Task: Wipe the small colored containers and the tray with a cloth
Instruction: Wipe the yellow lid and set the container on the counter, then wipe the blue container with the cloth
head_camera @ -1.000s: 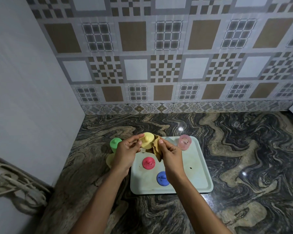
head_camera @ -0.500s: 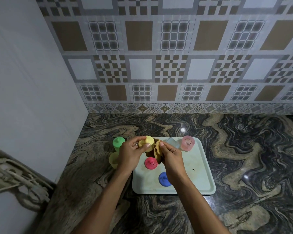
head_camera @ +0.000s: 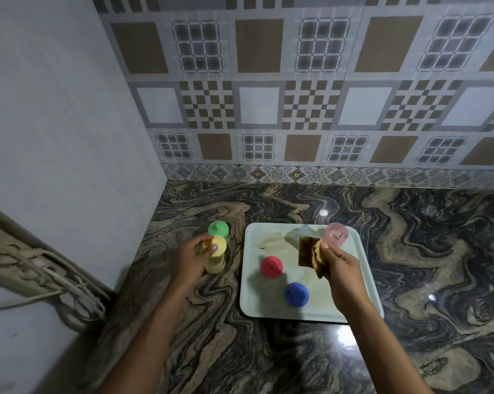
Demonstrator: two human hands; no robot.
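The far wall (head_camera: 311, 95) is tiled in grey, white and brown squares and checker patterns, with a floral border strip (head_camera: 325, 174) along its foot. A plain pale wall (head_camera: 55, 123) closes the left side, with a carved, scrolled fixture (head_camera: 26, 268) at its near end. The polished tabletop (head_camera: 425, 251) is dark stone with swirling tan veins and shows small glints of light (head_camera: 323, 213).

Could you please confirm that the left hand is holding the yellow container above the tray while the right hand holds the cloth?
Not quite: in the head view the left hand holds the yellow container over the counter, left of the tray. The right hand does hold the cloth.
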